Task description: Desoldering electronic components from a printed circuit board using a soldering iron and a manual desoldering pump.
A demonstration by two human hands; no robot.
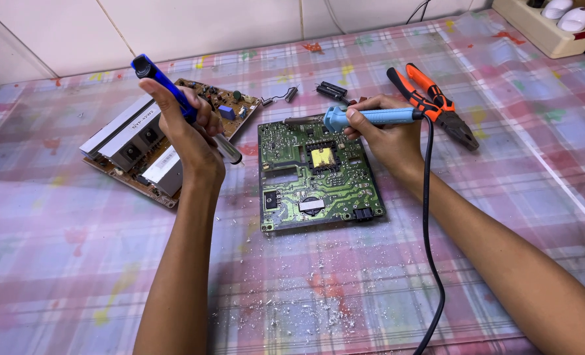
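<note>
Green, with a yellow part at its middle, the board (318,176) lay flat on the plaid cloth (75,263), squarely between the two forearms and just below both hands. Nearest it was the right hand (384,135), hovering over the board's upper right corner, fingers wrapped firmly round the pale blue handle of the iron (371,117). That tool's long axis ran almost level from right to left, its dark tip reaching the board's upper left edge, its black cord (429,230) dropping away along the right forearm. The left hand (190,131) stood just off the board's left edge, wrist raised, closed round the blue pump (174,98); this slanted steeply, its plunger end up and to the left, its silvery nozzle pointing down and right toward the board's top left corner without touching it. Beyond the left hand lay a second board (154,141) with grey heat sinks, and orange pliers (437,105) rested just behind the right hand.
</note>
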